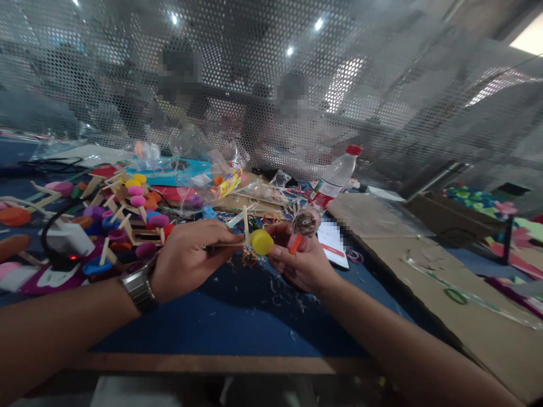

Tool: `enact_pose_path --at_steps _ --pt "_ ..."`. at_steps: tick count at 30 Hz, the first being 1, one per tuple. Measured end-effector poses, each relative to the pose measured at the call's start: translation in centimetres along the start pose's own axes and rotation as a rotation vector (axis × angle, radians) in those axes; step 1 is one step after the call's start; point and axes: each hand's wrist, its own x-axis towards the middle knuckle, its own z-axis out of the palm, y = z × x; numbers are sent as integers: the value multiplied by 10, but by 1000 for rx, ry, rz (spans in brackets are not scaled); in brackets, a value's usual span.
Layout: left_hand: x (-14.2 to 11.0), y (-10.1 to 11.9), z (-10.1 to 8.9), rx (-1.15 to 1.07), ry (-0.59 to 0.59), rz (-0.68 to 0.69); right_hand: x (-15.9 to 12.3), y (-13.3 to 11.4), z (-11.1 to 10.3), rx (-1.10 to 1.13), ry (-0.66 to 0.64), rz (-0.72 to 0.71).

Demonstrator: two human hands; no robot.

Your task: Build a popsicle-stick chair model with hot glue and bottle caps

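My left hand (182, 257), with a metal watch on its wrist, is closed on a thin wooden stick piece (227, 245). Another wooden stick (246, 223) stands upright at its tip. A round yellow cap (262, 242) sits beside that joint, between the hands. My right hand (303, 263) pinches the cap's right edge with thumb and finger. An object with a grey-brown round end (304, 223) and an orange part (294, 244) shows at the same hand; its kind is unclear. Rubber bands (249, 259) lie below the stick.
Wooden stick pieces with coloured caps (127, 226) crowd the left, around a purple power strip (63, 277) with a white plug. Behind are a red-capped bottle (335, 178), a phone (333, 243) and plastic wrappers (231, 181). Cardboard (424, 282) covers the right; perforated metal mesh (254, 68) stands behind.
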Motion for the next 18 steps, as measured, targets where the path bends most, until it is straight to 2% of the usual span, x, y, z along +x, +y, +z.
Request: enact_pose_path --at_steps 18 --pt "1 2 -3 68 -63 66 -1 3 -7 -139 -6 -7"
